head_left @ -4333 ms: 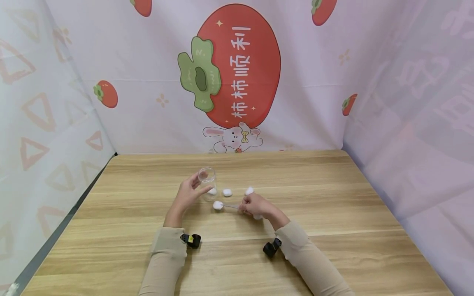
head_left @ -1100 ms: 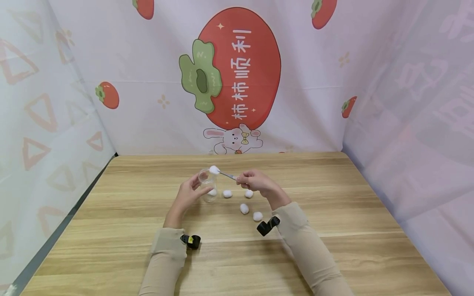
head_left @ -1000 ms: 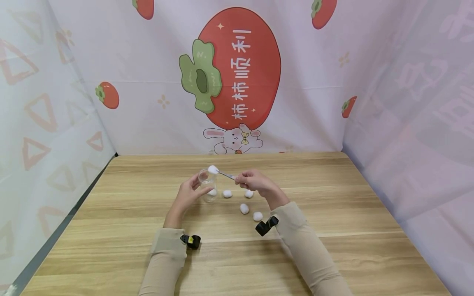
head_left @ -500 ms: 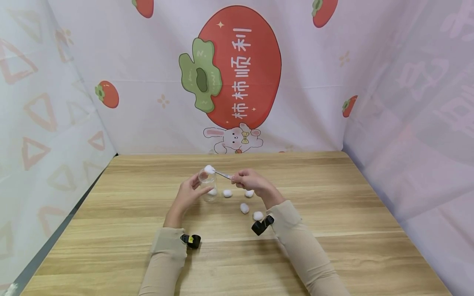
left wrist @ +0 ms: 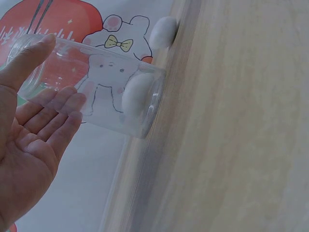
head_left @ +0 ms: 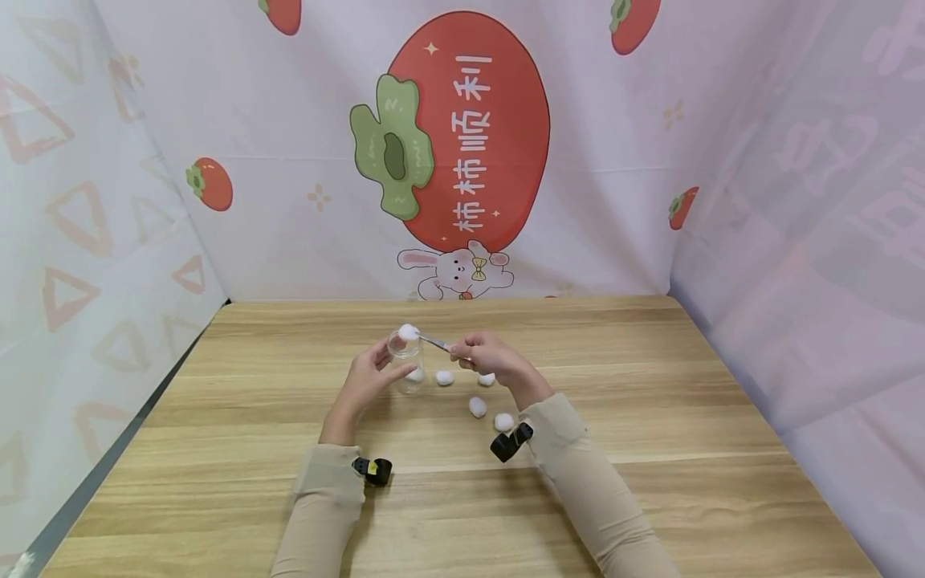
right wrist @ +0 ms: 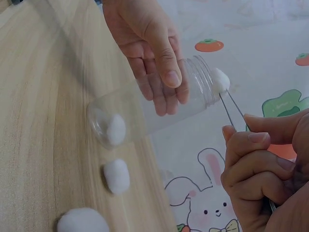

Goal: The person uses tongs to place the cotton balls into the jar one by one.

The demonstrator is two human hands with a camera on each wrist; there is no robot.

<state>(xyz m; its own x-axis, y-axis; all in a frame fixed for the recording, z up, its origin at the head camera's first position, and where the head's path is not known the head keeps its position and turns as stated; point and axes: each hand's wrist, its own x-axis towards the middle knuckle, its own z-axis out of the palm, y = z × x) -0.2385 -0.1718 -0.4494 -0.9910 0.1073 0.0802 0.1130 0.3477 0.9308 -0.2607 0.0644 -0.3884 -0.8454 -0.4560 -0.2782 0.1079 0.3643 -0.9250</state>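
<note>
From afar I see 1 white ball (head_left: pixel 408 331) at the top of the upright jar (right wrist: pixel 137 111), which the nearer left hand (head_left: pixel 367 376), half curled, holds, while the right hand (head_left: pixel 490 355) pinches leftward-slanting tweezers (head_left: pixel 434 342) gripping this ball.

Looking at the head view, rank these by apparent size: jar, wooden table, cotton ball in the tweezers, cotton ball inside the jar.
1. Wooden table
2. Jar
3. Held cotton ball and inner cotton ball: unsure, the inner is partly hidden.
</note>
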